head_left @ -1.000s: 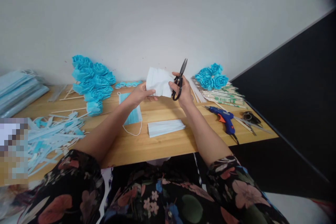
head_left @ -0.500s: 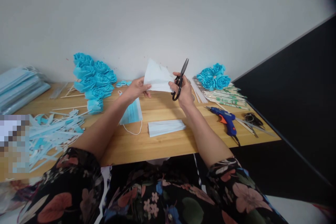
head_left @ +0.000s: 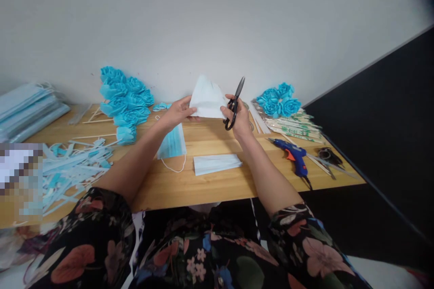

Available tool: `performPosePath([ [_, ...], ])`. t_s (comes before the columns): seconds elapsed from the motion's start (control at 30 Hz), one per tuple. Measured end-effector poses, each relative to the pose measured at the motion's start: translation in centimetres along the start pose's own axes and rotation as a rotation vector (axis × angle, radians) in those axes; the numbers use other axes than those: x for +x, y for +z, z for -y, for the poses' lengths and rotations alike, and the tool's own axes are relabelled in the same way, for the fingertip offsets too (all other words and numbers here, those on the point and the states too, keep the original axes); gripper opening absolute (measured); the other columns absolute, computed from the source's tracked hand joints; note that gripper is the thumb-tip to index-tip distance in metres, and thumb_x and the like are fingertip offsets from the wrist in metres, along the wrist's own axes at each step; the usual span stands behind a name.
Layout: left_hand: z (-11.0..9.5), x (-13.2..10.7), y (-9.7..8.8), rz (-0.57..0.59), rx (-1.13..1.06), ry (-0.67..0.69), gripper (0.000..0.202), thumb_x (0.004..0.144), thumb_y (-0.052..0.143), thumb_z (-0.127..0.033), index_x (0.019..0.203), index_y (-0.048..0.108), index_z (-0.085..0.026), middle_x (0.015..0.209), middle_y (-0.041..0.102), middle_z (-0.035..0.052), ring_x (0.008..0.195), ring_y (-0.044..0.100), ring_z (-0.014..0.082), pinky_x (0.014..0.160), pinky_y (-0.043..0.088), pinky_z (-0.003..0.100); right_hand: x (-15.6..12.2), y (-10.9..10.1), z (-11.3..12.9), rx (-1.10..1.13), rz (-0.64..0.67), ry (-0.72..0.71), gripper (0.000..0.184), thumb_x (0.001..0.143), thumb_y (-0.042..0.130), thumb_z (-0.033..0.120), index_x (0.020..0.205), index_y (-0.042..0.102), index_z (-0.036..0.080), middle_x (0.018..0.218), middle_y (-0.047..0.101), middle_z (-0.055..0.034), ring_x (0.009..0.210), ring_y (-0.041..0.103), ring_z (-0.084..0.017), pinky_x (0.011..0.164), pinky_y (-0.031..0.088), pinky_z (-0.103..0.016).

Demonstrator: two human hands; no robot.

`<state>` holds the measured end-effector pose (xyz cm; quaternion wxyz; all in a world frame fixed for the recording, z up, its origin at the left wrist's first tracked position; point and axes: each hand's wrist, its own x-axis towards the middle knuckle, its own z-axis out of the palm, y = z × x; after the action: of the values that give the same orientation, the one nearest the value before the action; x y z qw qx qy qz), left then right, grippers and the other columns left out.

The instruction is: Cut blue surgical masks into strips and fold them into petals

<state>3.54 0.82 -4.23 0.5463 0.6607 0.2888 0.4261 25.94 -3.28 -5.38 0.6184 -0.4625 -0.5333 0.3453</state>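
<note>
A pale, whitish sheet of mask fabric (head_left: pixel 207 99) is held up above the table, its top edge rising to a peak. My left hand (head_left: pixel 180 110) pinches its left edge, thumb in front and fingers behind. The opposite edge is gripped by my right hand (head_left: pixel 241 117), which also carries black-handled scissors (head_left: pixel 236 99) with the blades pointing up. Below the sheet lies a flat folded white piece (head_left: pixel 217 165). A blue face mask (head_left: pixel 172 141) with an ear loop rests under my left forearm, partly covered by it.
Blue fabric flowers (head_left: pixel 125 97) stand back left, more blue flowers (head_left: pixel 280 100) back right beside packaged sticks (head_left: pixel 298 126). A blue glue gun (head_left: pixel 293 156) lies right. On the left are cut strips (head_left: pixel 77 167) and stacked masks (head_left: pixel 30 110). The table (head_left: pixel 210 189) meets a wall behind.
The view has shifted slightly. Both hands still hold the sheet, and its upper part has bent or tilted a little. The left fingers sit closer behind its edge.
</note>
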Motion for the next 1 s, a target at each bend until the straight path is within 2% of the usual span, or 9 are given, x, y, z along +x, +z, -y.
performPosePath([
  [0.1,0.3,0.0,0.3,-0.071,-0.061,0.003,0.058,0.073,0.079,-0.053,0.114,0.069,-0.014,0.1,0.075,0.0096,0.091,0.071,0.0233,0.077,0.055,0.031,-0.2,0.1,0.0,0.003,0.077,0.034,0.05,0.07,0.077,0.041,0.116,0.062,0.029,0.082,0.048,0.0028,0.067,0.046,-0.011,0.053,0.042,-0.023],
  [0.33,2.1,0.6,-0.3,-0.305,-0.089,-0.066,0.055,0.059,0.088,-0.048,0.096,0.07,-0.013,0.09,0.076,0.0082,0.079,0.07,0.0225,0.073,0.056,0.034,0.0,0.0,-0.2,-0.107,0.129,0.117,0.051,0.076,0.075,0.042,0.123,0.061,0.027,0.076,0.057,0.0026,0.061,0.052,-0.013,0.055,0.044,-0.026],
  [0.47,2.0,0.8,-1.1,-0.338,-0.171,0.009,0.059,0.059,0.089,-0.048,0.101,0.069,-0.013,0.093,0.078,0.0094,0.09,0.072,0.026,0.082,0.057,0.037,0.4,-1.0,0.0,-0.647,0.125,0.119,0.047,0.079,0.072,0.035,0.124,0.064,0.023,0.086,0.071,-0.0048,0.08,0.066,-0.022,0.068,0.046,-0.03],
  [0.57,1.4,0.7,-1.0,-0.327,-0.219,0.019,0.063,0.058,0.09,-0.049,0.105,0.069,-0.014,0.097,0.078,0.0108,0.098,0.073,0.0294,0.087,0.058,0.04,0.0,-1.6,0.4,-1.047,0.288,0.041,0.034,0.081,0.066,0.028,0.114,0.072,0.025,0.098,0.076,-0.0089,0.09,0.069,-0.027,0.069,0.044,-0.031],
  [0.67,0.9,0.5,-0.4,-0.277,-0.253,-0.011,0.065,0.055,0.091,-0.048,0.105,0.068,-0.013,0.099,0.078,0.0118,0.1,0.072,0.0309,0.09,0.058,0.042,-0.4,-1.9,0.7,-1.182,0.416,0.005,0.026,0.083,0.064,0.03,0.104,0.078,0.026,0.095,0.078,-0.0091,0.088,0.07,-0.027,0.066,0.042,-0.031],
  [0.77,0.8,0.3,0.1,-0.235,-0.251,-0.048,0.064,0.054,0.092,-0.047,0.103,0.069,-0.013,0.097,0.078,0.0116,0.098,0.073,0.0307,0.088,0.058,0.043,-0.1,-2.1,0.7,-1.049,0.313,-0.012,0.027,0.091,0.058,0.04,0.095,0.078,0.022,0.091,0.077,-0.0104,0.089,0.07,-0.026,0.07,0.045,-0.031],
  [0.83,0.9,0.2,0.4,-0.227,-0.228,-0.058,0.062,0.054,0.092,-0.048,0.1,0.069,-0.012,0.096,0.078,0.0112,0.094,0.073,0.0296,0.085,0.058,0.041,0.3,-2.0,0.5,-0.742,0.213,0.006,0.041,0.096,0.05,0.05,0.096,0.077,0.019,0.091,0.076,-0.0109,0.09,0.069,-0.025,0.071,0.048,-0.032],
  [0.93,1.2,0.1,0.8,-0.219,-0.168,-0.064,0.06,0.057,0.09,-0.05,0.097,0.069,-0.012,0.093,0.078,0.0101,0.085,0.072,0.0256,0.078,0.058,0.038,0.5,-1.4,0.1,-0.172,0.258,0.156,0.059,0.091,0.045,0.072,0.095,0.072,0.02,0.086,0.073,-0.0079,0.078,0.068,-0.021,0.064,0.052,-0.031],
  [1.0,1.3,-0.1,1.0,-0.209,-0.112,-0.074,0.057,0.059,0.088,-0.051,0.096,0.069,-0.012,0.09,0.077,0.0087,0.079,0.07,0.0226,0.075,0.056,0.035,0.3,-0.8,-0.1,0.027,0.304,0.209,0.058,0.081,0.056,0.077,0.087,0.07,0.021,0.081,0.069,-0.0041,0.071,0.064,-0.018,0.06,0.051,-0.029],
])
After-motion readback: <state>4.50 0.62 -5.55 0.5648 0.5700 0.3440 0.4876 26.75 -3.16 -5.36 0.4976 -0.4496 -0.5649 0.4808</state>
